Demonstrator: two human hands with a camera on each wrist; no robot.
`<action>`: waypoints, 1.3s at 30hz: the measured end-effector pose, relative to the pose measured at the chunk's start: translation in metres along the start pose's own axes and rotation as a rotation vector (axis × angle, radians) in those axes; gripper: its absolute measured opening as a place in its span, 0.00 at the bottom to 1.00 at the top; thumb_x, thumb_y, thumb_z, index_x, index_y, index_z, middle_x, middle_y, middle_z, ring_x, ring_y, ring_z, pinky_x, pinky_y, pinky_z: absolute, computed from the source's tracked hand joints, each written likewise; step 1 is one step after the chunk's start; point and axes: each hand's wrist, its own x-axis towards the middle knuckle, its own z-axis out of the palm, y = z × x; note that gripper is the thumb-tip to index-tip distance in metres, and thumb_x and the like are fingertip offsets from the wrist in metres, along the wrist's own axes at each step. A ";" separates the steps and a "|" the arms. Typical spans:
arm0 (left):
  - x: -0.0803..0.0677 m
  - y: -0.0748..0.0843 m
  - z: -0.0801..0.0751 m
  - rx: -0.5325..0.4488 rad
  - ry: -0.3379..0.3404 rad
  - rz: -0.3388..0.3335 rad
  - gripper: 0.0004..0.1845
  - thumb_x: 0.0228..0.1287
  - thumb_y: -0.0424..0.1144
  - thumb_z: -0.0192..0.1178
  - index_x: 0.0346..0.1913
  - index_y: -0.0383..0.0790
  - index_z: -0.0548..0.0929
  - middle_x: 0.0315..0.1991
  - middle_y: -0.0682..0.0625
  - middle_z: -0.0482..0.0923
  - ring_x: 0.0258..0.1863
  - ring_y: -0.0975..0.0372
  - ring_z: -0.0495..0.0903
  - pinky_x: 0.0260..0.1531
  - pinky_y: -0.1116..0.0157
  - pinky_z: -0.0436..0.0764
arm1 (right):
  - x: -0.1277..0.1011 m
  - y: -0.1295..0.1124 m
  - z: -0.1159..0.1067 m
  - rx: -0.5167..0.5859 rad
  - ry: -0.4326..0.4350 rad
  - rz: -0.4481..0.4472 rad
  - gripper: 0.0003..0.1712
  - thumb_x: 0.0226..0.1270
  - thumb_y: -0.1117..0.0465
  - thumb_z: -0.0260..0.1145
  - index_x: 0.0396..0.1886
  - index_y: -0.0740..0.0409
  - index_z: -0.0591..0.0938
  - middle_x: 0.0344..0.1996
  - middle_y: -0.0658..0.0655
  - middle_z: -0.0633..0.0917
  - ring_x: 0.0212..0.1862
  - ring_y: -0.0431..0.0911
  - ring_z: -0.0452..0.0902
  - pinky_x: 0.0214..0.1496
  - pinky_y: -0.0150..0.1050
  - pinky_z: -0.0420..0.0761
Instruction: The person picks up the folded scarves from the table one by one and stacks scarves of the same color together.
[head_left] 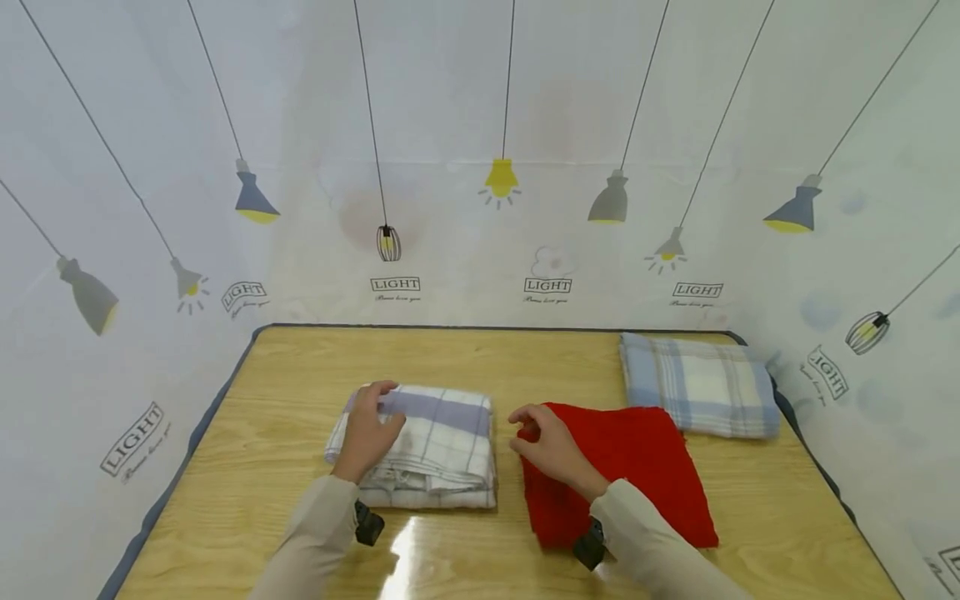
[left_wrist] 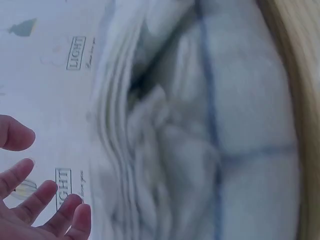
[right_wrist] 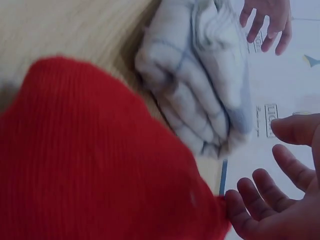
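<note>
L hand [head_left: 371, 433] lies on the far-left corner of the folded white cloth w/ grey-blue checks [head_left: 435, 454], fingers loosely spread, not gripping it as far as the wrist view shows. R hand [head_left: 551, 446] rests on the flat red knitted cloth [head_left: 626, 479], just right of the white cloth; fingers are half-open at its far-left corner, touching, not clearly pinching. White cloth looks fully folded; the red one looks to be next, not yet folded. A folded blue plaid cloth [head_left: 697, 385] sits far right of the white cloth on the wooden table [head_left: 285, 392].
</note>
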 end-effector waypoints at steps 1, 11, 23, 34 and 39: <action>0.002 0.003 0.004 -0.008 -0.010 0.004 0.24 0.57 0.28 0.57 0.59 0.32 0.72 0.55 0.33 0.70 0.52 0.43 0.72 0.52 0.48 0.73 | 0.001 0.002 -0.004 -0.008 0.004 -0.002 0.14 0.60 0.67 0.67 0.45 0.57 0.79 0.45 0.57 0.78 0.45 0.53 0.73 0.47 0.43 0.75; 0.018 0.032 0.039 -0.034 -0.115 0.022 0.24 0.62 0.33 0.56 0.62 0.38 0.71 0.59 0.37 0.70 0.56 0.46 0.72 0.54 0.50 0.73 | 0.005 0.027 -0.055 -0.102 0.035 -0.085 0.15 0.62 0.67 0.64 0.49 0.62 0.77 0.49 0.62 0.77 0.48 0.55 0.75 0.52 0.52 0.76; 0.027 0.061 0.083 -0.132 -0.165 0.027 0.24 0.64 0.36 0.56 0.63 0.41 0.70 0.57 0.37 0.70 0.52 0.43 0.74 0.48 0.49 0.75 | 0.002 0.065 -0.113 -0.138 0.087 -0.036 0.17 0.65 0.65 0.63 0.53 0.63 0.75 0.53 0.66 0.75 0.52 0.61 0.71 0.50 0.52 0.77; 0.031 0.098 0.130 -0.278 -0.262 0.006 0.24 0.66 0.39 0.54 0.65 0.45 0.68 0.60 0.40 0.68 0.53 0.45 0.73 0.49 0.50 0.76 | -0.016 0.094 -0.162 -0.245 0.136 -0.074 0.19 0.64 0.65 0.64 0.53 0.69 0.75 0.50 0.69 0.75 0.49 0.64 0.72 0.47 0.58 0.75; 0.034 0.110 0.152 -0.261 -0.299 0.039 0.23 0.66 0.37 0.54 0.64 0.44 0.70 0.59 0.41 0.68 0.52 0.48 0.73 0.51 0.52 0.75 | -0.024 0.116 -0.178 -0.240 0.128 -0.014 0.21 0.67 0.61 0.61 0.56 0.68 0.73 0.54 0.70 0.72 0.51 0.63 0.70 0.50 0.60 0.73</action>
